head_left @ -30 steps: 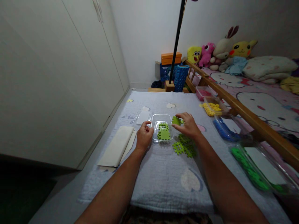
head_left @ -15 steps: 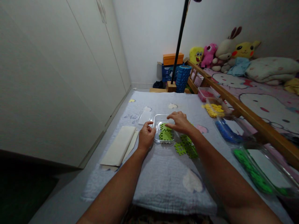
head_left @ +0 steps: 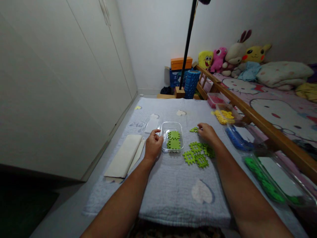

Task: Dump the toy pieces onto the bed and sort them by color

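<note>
A clear plastic container (head_left: 183,142) stands in the middle of the cloth, with flat light-green interlocking pieces (head_left: 173,140) lying in it. My left hand (head_left: 154,145) is at its left side, fingers curled and thumb against the rim. To the right of the container, my right hand (head_left: 207,133) pinches the edge of a small green interlocking piece (head_left: 193,130), low over the cloth; part of that piece is hidden by the fingers. Just below this hand lies a loose cluster of green notched pieces (head_left: 195,154), some with open centres, partly covered by my right forearm.
A clear lid (head_left: 151,124) and folded beige paper (head_left: 123,155) lie on the left. Boxes of red (head_left: 216,100), yellow (head_left: 224,116), blue (head_left: 237,138) and green pieces (head_left: 264,180) line the right side, beside a wooden bed rail (head_left: 244,108). A black pole (head_left: 187,46) rises beyond the cloth.
My right hand has moved from over the container to the right, onto a small green piece. My left hand keeps its place by the container. The view has shifted slightly.
</note>
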